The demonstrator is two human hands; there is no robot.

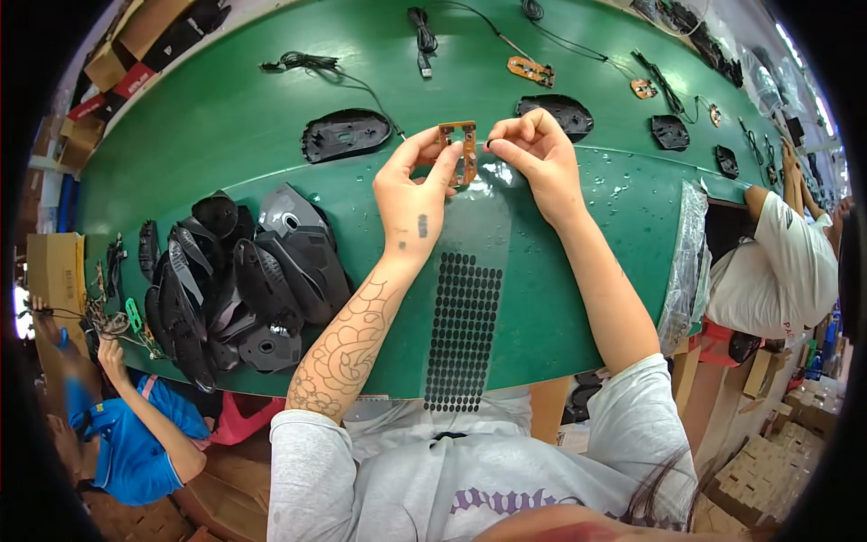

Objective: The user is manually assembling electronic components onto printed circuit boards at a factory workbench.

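Over the middle of the green table, my left hand (415, 185) pinches an orange circuit board (470, 163) between thumb and fingers, holding it upright. Close to its right, my right hand (546, 172) has thumb and forefinger closed on a small black piece (489, 144); its exact kind is too small to tell. The piece is apart from the board. Below both hands, a clear sheet with rows of black oval stickers (465, 330) reaches to the table's near edge. Black mouse shells (348, 134) lie beyond my hands, one behind each.
A heap of black mouse covers (244, 280) is at my left. Coiled cables (422, 41) and more orange circuit boards (531, 70) lie along the far side of the green table (217, 117). Co-workers sit on both sides; a plastic-wrapped stack (682, 271) is at right.
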